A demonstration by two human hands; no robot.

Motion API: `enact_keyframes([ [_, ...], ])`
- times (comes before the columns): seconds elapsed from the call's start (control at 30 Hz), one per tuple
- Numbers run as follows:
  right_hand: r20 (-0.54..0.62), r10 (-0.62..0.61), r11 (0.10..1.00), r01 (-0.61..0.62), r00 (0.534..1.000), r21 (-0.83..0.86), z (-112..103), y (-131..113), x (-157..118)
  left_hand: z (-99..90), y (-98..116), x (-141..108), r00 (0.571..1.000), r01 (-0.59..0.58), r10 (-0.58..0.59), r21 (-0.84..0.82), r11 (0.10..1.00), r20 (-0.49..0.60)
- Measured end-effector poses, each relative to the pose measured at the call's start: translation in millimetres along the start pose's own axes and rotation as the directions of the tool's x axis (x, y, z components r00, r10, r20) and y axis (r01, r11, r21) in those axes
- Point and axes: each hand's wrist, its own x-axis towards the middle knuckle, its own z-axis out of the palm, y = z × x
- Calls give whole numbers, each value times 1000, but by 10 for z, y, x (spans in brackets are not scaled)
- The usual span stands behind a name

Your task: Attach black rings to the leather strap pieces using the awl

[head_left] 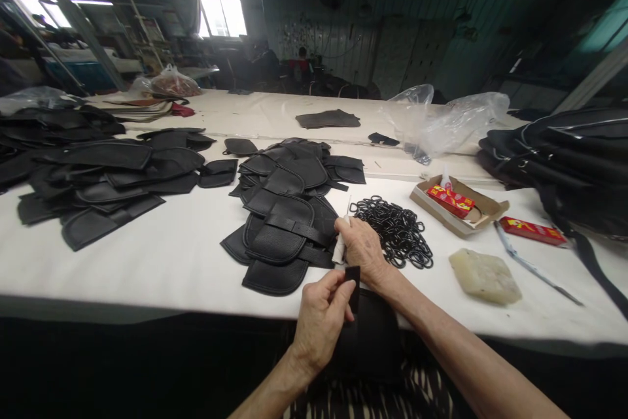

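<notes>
My left hand [324, 314] pinches the end of a black strap [353, 275] between thumb and fingers. Below it, a black leather-like piece [375, 334] hangs over the table edge towards my lap; the strap seems to belong to it. In my right hand [363, 249] is a slim white bottle [339, 250], its lower end close to the strap; my fingers partly cover it. Left of my hands lies a heap of black flapped pouches [282, 236] with straps across them. Just beyond my right hand is a pile of black metal rings [392, 226].
More black pouches [112, 177] are heaped at left. At right are an open cardboard box [446, 223] holding a red carton, another red carton [532, 231], a yellowish block [485, 276], a thin blade-like tool [530, 262] and a black bag [583, 164]. Clear plastic bags [456, 121] lie behind.
</notes>
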Motion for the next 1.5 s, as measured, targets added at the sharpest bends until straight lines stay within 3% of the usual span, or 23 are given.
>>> enact_keyframes([
  [0.17, 6, 10, 999, -10, 1000, -37, 10, -5, 2, -157, 9, 223, 990, 2, 7, 63, 998, -138],
  [0.33, 30, -92, 995, 93, 995, -40, 0, 78, 50, -261, 12, 397, 992, 21, -3, 137, 990, -128],
  [0.57, 74, -245, 969, 246, 967, -10, -136, 301, -55, -223, -2, 342, 984, -4, 42, 214, 977, -174],
  [0.8, 42, -259, 966, 257, 965, 39, -233, 456, -268, -210, -13, 289, 977, -60, 111, 269, 961, -181],
  [0.93, -25, -182, 977, 183, 983, 107, -219, 468, -377, -201, -28, 272, 970, -87, 148, 293, 952, -193],
  [1.03, -106, -41, 977, 61, 994, 202, -175, 512, -464, -202, -47, 262, 972, -90, 144, 272, 958, -184],
  [1.23, -229, 273, 889, -154, 935, 431, -70, 657, -623, -200, -59, 267, 968, -134, 183, 265, 955, -170],
  [1.5, -271, 345, 849, -175, 899, 498, -159, 576, -636, -229, 3, 284, 991, -53, 70, 145, 988, -113],
])
